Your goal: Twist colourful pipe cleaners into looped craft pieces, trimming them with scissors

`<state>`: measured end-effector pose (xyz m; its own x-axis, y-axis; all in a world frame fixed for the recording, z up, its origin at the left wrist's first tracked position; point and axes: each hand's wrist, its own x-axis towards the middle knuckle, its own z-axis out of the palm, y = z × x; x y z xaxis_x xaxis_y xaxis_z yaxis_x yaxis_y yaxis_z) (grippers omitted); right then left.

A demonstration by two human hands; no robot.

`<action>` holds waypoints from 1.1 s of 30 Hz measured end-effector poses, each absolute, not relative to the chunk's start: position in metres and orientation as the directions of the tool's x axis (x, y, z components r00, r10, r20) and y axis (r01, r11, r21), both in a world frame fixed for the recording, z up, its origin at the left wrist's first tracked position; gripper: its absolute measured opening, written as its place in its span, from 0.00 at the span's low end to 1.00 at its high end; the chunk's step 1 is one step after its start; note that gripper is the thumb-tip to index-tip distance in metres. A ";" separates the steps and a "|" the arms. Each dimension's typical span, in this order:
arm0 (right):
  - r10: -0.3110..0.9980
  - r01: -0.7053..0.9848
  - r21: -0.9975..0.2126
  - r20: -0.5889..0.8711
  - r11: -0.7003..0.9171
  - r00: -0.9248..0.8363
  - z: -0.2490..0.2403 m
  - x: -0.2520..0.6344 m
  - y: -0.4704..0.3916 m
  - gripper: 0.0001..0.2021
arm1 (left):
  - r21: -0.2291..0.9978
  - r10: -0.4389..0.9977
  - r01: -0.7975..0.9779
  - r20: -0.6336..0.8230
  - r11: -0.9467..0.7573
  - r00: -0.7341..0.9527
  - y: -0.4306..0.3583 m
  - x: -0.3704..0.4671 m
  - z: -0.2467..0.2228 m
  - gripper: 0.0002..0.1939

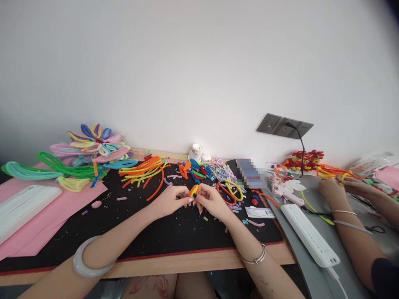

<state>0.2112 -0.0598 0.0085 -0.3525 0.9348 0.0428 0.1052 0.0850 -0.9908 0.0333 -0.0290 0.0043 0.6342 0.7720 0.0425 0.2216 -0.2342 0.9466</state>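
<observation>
Both my hands meet over the middle of the black mat. Between their fingertips is a small orange and yellow pipe-cleaner piece with a black spot on it. My left hand pinches it from the left, and my right hand grips its right side. Just behind my hands lie blue, red and orange bent pipe cleaners. Loose orange and yellow pipe cleaners spread out to the left, and a yellow loop rests to the right.
A pipe-cleaner flower bunch stands back left, above pink sheets. Many cut scraps, a phone, a glue gun and a white power strip lie to the right. A co-worker's hands work at far right.
</observation>
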 end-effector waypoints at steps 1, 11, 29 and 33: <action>0.935 0.119 -0.989 0.038 0.085 -0.353 0.007 0.211 -0.060 0.05 | 0.946 0.773 0.226 0.039 -0.233 0.633 -0.029 0.033 0.004 0.10; 0.958 0.249 -0.955 0.091 0.162 -0.273 0.005 0.212 -0.062 0.09 | 0.935 0.756 0.241 0.042 -0.260 0.653 -0.029 0.034 0.001 0.11; 0.957 0.280 -0.944 0.096 0.174 -0.272 0.002 0.214 -0.060 0.06 | 0.867 0.754 0.310 0.108 -0.391 0.648 -0.032 0.030 0.002 0.12; 0.957 0.286 -0.941 0.099 0.179 -0.274 0.002 0.213 -0.060 0.06 | 0.887 0.759 0.289 0.098 -0.360 0.643 -0.033 0.031 0.001 0.10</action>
<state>0.2132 -0.0603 0.0022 -0.2741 0.9566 0.0989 0.2860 0.1793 -0.9413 0.0306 -0.0329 0.0014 0.6434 0.7592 0.0983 0.2887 -0.3595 0.8873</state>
